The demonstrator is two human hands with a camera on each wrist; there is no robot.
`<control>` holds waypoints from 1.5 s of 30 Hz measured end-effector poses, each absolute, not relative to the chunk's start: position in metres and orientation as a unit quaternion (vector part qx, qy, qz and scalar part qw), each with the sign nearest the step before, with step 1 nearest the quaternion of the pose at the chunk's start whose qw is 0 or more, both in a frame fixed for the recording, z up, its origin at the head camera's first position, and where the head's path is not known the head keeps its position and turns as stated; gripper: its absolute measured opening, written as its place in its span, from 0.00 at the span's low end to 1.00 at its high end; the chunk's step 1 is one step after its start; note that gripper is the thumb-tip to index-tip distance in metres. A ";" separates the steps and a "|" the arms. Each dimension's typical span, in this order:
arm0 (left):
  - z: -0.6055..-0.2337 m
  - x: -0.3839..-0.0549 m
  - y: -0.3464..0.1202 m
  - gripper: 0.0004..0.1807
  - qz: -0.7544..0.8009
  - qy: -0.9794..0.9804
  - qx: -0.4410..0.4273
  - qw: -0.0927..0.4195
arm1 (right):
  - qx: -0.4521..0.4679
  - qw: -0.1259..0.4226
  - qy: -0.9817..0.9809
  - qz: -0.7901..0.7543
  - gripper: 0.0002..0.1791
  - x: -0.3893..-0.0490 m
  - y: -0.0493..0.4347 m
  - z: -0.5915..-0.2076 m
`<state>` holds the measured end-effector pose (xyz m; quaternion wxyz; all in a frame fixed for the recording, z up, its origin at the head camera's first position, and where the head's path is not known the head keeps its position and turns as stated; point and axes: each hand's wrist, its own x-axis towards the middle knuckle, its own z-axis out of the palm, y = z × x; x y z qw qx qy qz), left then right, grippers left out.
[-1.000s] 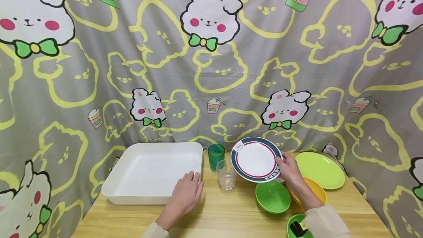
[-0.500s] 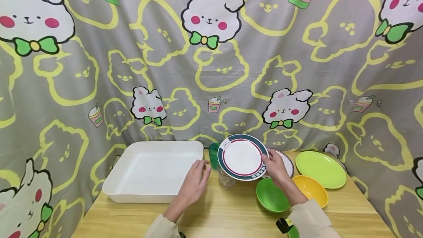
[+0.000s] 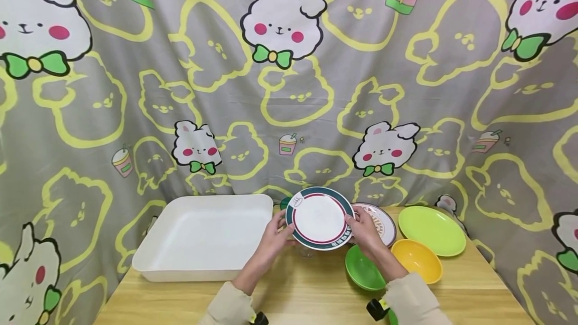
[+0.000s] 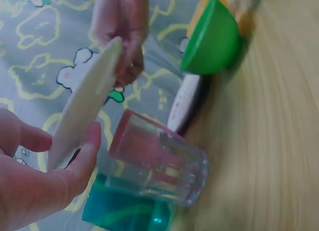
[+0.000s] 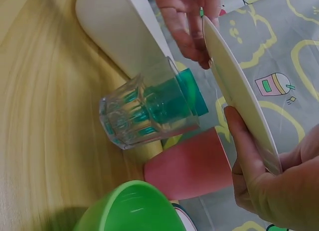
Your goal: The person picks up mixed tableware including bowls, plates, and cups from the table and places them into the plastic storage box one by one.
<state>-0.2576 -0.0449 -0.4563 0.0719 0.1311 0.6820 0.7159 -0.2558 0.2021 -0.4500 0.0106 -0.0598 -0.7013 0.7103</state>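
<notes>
A white plate (image 3: 319, 218) with a dark green rim band and a thin red ring is held above the table between both hands. My left hand (image 3: 272, 238) pinches its left edge, thumb on the upper face. On the opposite side my right hand (image 3: 367, 230) grips the rim, thumb on top and fingers beneath. Below the plate stand a clear glass (image 5: 149, 109), a teal cup (image 4: 127, 206) and a pink cup (image 5: 192, 166). In the head view the plate hides most of these.
A white rectangular tub (image 3: 149, 265) stands at the left. To the right are a green bowl (image 3: 365, 269), an orange-yellow bowl (image 3: 417, 261), a lime oval plate (image 3: 432, 230) and a patterned plate (image 3: 381, 222). A printed curtain (image 3: 311, 109) hangs behind the table.
My right hand has carried the plate leftward, from over the bowls to in front of the cups. The left hand has left the tub's edge and taken hold of the plate's left rim.
</notes>
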 end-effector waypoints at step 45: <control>-0.424 -0.277 -0.225 0.29 0.616 0.783 -0.074 -0.052 | 0.154 0.072 -0.946 0.275 0.21 -0.248 0.445 -0.458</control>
